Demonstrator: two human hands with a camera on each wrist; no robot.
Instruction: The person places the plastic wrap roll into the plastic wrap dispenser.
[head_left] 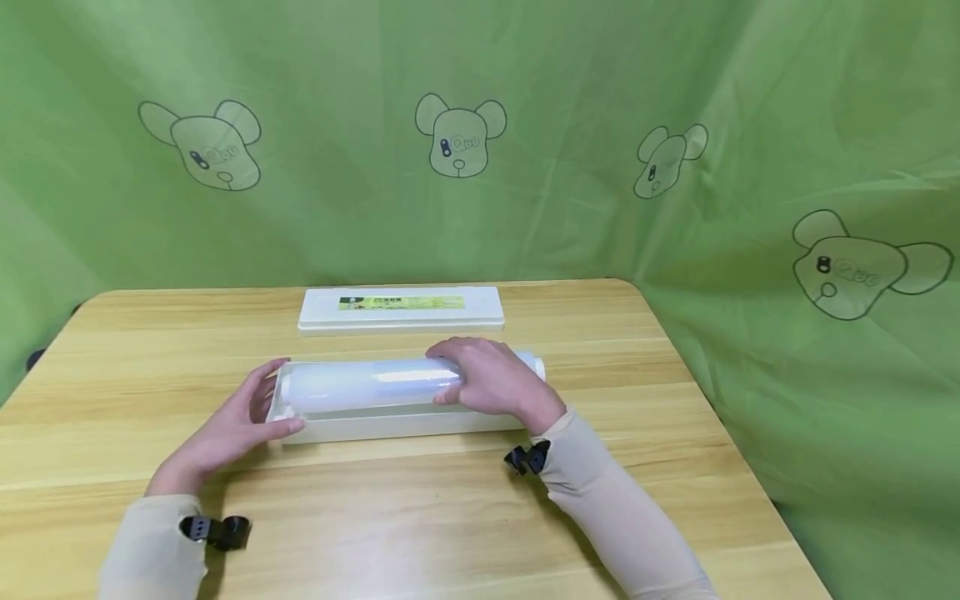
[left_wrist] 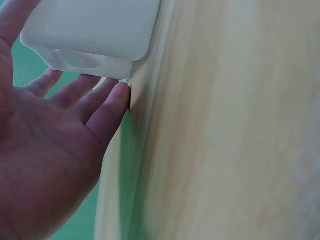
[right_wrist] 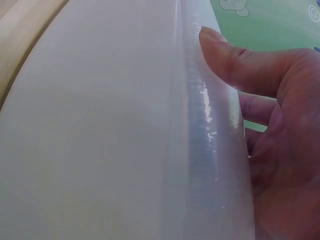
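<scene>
A roll of cling film [head_left: 352, 385], glossy and translucent white, lies lengthwise at a long white plastic box [head_left: 405, 425], its right end raised above the rim. My right hand [head_left: 491, 377] grips the roll right of its middle, fingers over the far side and thumb on the near side. In the right wrist view the thumb lies on the shiny film [right_wrist: 205, 115]. At the box's left end, my left hand [head_left: 232, 421] holds the box, thumb at the near corner and fingers round the far side. The left wrist view shows fingertips under the box end [left_wrist: 95, 35].
Behind the box lies a white lid [head_left: 322, 312] with a green and yellow label. Both stand on a wood-grain table [head_left: 420, 517]. Green curtains [head_left: 337, 208] with bear-head outlines hang along the table's back and right side.
</scene>
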